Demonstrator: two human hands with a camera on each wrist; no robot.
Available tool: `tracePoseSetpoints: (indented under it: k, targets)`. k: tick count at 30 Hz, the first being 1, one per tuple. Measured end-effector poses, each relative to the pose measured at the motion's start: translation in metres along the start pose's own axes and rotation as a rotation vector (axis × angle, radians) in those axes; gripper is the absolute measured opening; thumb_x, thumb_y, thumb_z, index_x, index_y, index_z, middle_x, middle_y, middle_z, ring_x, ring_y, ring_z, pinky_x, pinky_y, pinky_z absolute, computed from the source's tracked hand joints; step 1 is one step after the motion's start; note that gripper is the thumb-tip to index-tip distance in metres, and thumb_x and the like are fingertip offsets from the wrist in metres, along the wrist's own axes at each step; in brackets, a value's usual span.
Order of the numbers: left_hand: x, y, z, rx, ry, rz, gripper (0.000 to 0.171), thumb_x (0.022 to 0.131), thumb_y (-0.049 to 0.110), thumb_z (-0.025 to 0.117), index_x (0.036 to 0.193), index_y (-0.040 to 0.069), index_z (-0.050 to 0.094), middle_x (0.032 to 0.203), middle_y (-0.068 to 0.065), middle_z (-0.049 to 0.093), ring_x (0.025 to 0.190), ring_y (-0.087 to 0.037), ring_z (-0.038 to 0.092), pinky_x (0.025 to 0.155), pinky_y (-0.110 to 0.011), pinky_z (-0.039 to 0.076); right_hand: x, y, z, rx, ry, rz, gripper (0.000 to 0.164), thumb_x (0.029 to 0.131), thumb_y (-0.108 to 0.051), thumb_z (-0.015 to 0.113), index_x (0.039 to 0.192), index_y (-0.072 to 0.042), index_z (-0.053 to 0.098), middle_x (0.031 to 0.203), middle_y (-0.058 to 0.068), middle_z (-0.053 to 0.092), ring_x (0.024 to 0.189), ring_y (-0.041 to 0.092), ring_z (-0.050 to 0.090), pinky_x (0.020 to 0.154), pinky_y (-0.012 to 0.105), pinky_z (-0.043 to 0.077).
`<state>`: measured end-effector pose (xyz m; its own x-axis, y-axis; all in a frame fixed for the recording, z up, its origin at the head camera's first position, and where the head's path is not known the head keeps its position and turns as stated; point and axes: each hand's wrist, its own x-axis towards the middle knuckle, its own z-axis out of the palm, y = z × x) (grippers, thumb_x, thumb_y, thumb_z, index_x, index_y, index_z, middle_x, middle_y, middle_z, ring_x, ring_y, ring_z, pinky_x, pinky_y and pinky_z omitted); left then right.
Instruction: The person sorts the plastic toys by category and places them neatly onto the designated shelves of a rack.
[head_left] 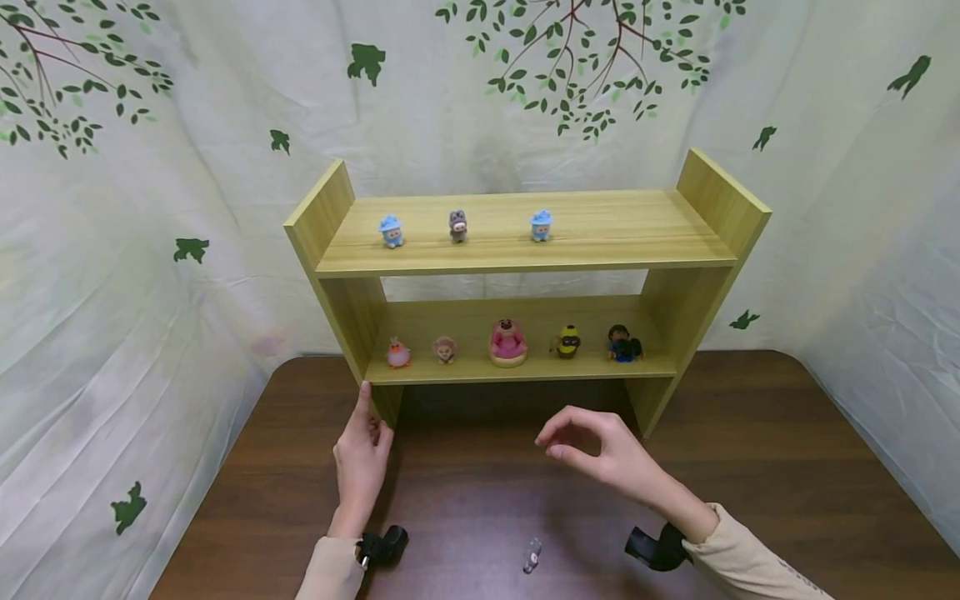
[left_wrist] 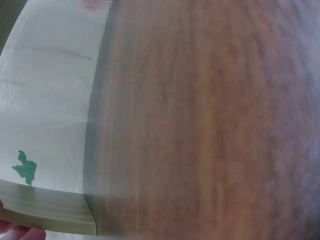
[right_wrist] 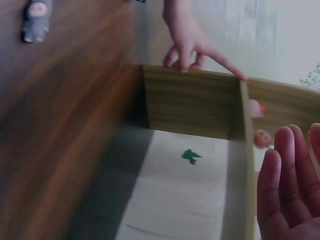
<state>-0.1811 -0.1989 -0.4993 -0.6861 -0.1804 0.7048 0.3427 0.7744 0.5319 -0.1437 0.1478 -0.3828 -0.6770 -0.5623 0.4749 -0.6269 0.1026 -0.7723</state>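
My left hand (head_left: pixel 362 458) is at the lower left of the wooden shelf unit (head_left: pixel 525 268). Its index finger points up and touches the front edge of the left side panel, level with the middle board; the other fingers are bent close to that panel. Held in the air before the shelf, my right hand (head_left: pixel 611 450) has curved fingers, with a gap between thumb and fingertips and nothing in them. On the table in front, a small grey figurine (head_left: pixel 532 556) lies on its back, with its pale face showing in the right wrist view.
Two blue-hatted figurines (head_left: pixel 391 232) and a grey one (head_left: pixel 458 227) stand on the top board. Along the middle board are several figurines, among them a pink bear (head_left: pixel 507 343) and a yellow-and-black one (head_left: pixel 567 342). A brown table (head_left: pixel 780 467) carries the shelf; leaf-printed cloth (head_left: pixel 225 100) hangs behind.
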Motion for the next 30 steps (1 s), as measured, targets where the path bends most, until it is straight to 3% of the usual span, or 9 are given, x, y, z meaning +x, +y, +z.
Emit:
tracePoseSetpoints:
  k: [11, 21, 30]
  targets:
    - [0.000, 0.000, 0.001, 0.003, -0.002, -0.008, 0.094, 0.077, -0.016, 0.059, 0.152, 0.030, 0.026, 0.074, -0.012, 0.051, 0.058, -0.019, 0.043, 0.053, -0.036, 0.037, -0.019, 0.017, 0.017, 0.026, -0.048, 0.005, 0.017, 0.088, 0.001, 0.064, 0.101, -0.009, 0.066, 0.097, -0.002, 0.067, 0.083, 0.018, 0.063, 0.072, 0.031, 0.053]
    - [-0.001, 0.001, 0.000, 0.002, 0.003, 0.001, 0.093, 0.078, -0.016, 0.058, 0.152, 0.030, 0.027, 0.075, -0.013, 0.051, 0.059, -0.019, 0.043, 0.053, -0.037, 0.037, -0.031, 0.028, 0.030, 0.061, -0.187, 0.053, 0.021, 0.088, 0.001, 0.062, 0.103, -0.013, 0.065, 0.097, -0.003, 0.066, 0.086, 0.017, 0.063, 0.075, 0.031, 0.053]
    - [-0.001, 0.000, 0.000, 0.004, 0.008, 0.009, 0.093, 0.077, -0.017, 0.058, 0.152, 0.029, 0.027, 0.074, -0.012, 0.050, 0.058, -0.018, 0.042, 0.053, -0.036, 0.037, -0.039, 0.038, 0.041, 0.107, -0.333, 0.114, 0.023, 0.084, 0.008, 0.063, 0.101, -0.007, 0.065, 0.100, 0.006, 0.067, 0.090, 0.021, 0.064, 0.076, 0.029, 0.053]
